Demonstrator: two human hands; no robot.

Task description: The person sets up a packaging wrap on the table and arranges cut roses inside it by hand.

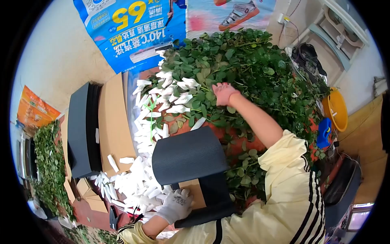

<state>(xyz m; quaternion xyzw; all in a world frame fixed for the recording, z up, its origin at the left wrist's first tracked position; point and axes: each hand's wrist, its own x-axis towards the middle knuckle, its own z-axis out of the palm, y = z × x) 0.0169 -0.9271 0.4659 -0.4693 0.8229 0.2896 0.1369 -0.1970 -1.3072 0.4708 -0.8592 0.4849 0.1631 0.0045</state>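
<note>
My right hand (224,93), in a pinkish glove, reaches into a large heap of leafy flower stems (252,73). Its fingers are closed on a leafy stem among the leaves, though the fingertips are partly hidden. Left of it lie many flower heads in white mesh sleeves (178,109). My left hand (176,206), in a white glove, lies with fingers stretched over the edge of a brown cardboard piece (195,193). That piece sits on black corrugated sheeting (189,154), whose far part curves up and over in front of me.
A stack of black sheets (83,130) and a tall cardboard sheet (113,118) stand at the left. Near them lies a black stapler-like tool (113,217). Green ties (150,107) rest on the sleeves. At right are a yellow basin (338,110) and a blue object (323,133).
</note>
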